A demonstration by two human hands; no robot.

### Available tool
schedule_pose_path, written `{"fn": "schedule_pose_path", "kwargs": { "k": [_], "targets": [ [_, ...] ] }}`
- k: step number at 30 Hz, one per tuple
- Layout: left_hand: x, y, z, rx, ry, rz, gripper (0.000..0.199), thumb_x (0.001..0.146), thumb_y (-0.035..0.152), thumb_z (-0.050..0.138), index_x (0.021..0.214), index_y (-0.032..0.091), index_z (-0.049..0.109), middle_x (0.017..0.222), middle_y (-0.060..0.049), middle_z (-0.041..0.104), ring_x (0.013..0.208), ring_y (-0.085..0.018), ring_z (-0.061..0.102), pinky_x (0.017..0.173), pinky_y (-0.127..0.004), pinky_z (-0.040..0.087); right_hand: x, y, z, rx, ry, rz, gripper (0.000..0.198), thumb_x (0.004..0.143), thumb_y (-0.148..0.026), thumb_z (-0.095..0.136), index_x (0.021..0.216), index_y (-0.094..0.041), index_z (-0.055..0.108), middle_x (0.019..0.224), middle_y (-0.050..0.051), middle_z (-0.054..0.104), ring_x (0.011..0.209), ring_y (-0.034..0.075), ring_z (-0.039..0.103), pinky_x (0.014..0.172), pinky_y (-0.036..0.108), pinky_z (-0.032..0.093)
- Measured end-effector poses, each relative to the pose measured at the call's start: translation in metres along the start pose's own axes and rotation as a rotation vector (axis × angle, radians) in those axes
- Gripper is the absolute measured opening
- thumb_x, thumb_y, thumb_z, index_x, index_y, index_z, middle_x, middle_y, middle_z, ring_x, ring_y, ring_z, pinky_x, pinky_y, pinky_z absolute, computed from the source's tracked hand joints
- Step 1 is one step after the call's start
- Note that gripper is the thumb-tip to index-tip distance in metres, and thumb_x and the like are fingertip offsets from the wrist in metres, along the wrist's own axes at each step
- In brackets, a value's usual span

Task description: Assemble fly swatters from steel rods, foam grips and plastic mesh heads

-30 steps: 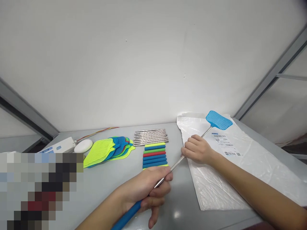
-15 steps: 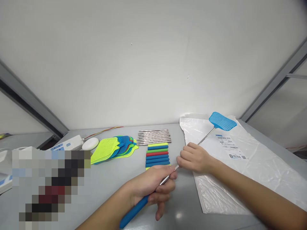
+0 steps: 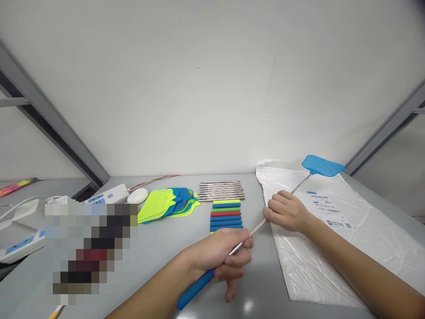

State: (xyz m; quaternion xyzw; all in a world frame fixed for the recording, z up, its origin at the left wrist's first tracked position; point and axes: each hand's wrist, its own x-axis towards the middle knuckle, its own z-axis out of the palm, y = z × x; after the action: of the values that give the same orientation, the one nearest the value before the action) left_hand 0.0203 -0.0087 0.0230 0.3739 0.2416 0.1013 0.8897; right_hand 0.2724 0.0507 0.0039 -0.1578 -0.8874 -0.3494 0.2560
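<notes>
A blue fly swatter (image 3: 323, 165) on a thin metal rod stretches diagonally across my view, its head up at the right above a white plastic bag. My left hand (image 3: 221, 254) is closed round the lower rod and the top of the blue handle (image 3: 195, 290). Farther up, my right hand (image 3: 286, 211) grips the rod with curled fingers. A stretch of bare rod shows between the two hands. Just beyond my left hand lies a row of coloured handle grips (image 3: 226, 213), partly hidden by it. Behind them are several metal rods (image 3: 221, 191).
Yellow-green, blue and red mesh swatter heads (image 3: 157, 206) lie overlapped to the left of the rods. Beside them are a round white disc (image 3: 137, 196) and a power strip (image 3: 111, 195). The white plastic bag (image 3: 315, 266) covers the right side. A wall stands behind.
My right hand has moved up and away from my left, so more rod shows between them. The swatter head is slightly farther from my left hand. The whole view has shifted a little left.
</notes>
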Motion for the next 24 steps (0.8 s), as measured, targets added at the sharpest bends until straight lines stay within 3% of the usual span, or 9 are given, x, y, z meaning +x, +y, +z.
{"fn": "schedule_pose_path", "kwargs": {
  "k": [7, 11, 14, 17, 24],
  "targets": [
    [-0.004, 0.002, -0.001, -0.011, 0.019, -0.008, 0.024, 0.092, 0.046, 0.041, 0.087, 0.022, 0.045, 0.042, 0.012, 0.035, 0.028, -0.006, 0.02, 0.035, -0.026, 0.047, -0.01, 0.007, 0.003, 0.017, -0.043, 0.076, 0.017, 0.094, -0.019, 0.044, 0.079, -0.021, 0.053, 0.061, -0.003, 0.045, 0.06, 0.014, 0.035, 0.067, 0.03, 0.03],
    [-0.007, 0.006, 0.0, 0.001, 0.029, 0.003, 0.022, 0.093, 0.042, 0.039, 0.086, 0.022, 0.045, 0.042, 0.012, 0.034, 0.027, -0.005, 0.019, 0.034, -0.025, 0.047, 0.006, -0.012, 0.001, 0.122, -0.037, 0.176, 0.016, 0.096, -0.021, 0.041, 0.091, -0.018, 0.056, 0.08, 0.004, 0.06, 0.072, 0.015, 0.046, 0.077, 0.034, 0.035],
    [-0.005, 0.007, 0.001, 0.023, 0.044, -0.004, 0.023, 0.092, 0.043, 0.039, 0.085, 0.022, 0.044, 0.043, 0.012, 0.034, 0.027, -0.005, 0.02, 0.035, -0.025, 0.047, 0.019, -0.029, -0.001, 0.179, -0.057, 0.099, 0.015, 0.095, -0.019, 0.043, 0.101, -0.017, 0.057, 0.078, 0.003, 0.058, 0.07, 0.015, 0.046, 0.078, 0.034, 0.035],
    [-0.001, 0.004, 0.002, 0.031, 0.048, -0.036, 0.025, 0.091, 0.046, 0.042, 0.085, 0.022, 0.044, 0.043, 0.012, 0.033, 0.028, -0.004, 0.021, 0.036, -0.023, 0.046, 0.022, -0.036, 0.0, 0.176, -0.051, 0.007, 0.014, 0.091, -0.014, 0.045, 0.092, -0.019, 0.058, 0.065, -0.003, 0.047, 0.061, 0.013, 0.038, 0.069, 0.03, 0.032],
    [-0.001, 0.0, -0.002, -0.013, 0.03, -0.043, 0.027, 0.092, 0.049, 0.041, 0.086, 0.023, 0.045, 0.044, 0.011, 0.033, 0.03, -0.005, 0.02, 0.035, -0.025, 0.047, 0.0, -0.006, 0.001, 0.062, -0.027, -0.012, 0.012, 0.087, -0.011, 0.05, 0.083, -0.02, 0.056, 0.061, -0.004, 0.042, 0.059, 0.012, 0.035, 0.065, 0.029, 0.03]
  ]
}}
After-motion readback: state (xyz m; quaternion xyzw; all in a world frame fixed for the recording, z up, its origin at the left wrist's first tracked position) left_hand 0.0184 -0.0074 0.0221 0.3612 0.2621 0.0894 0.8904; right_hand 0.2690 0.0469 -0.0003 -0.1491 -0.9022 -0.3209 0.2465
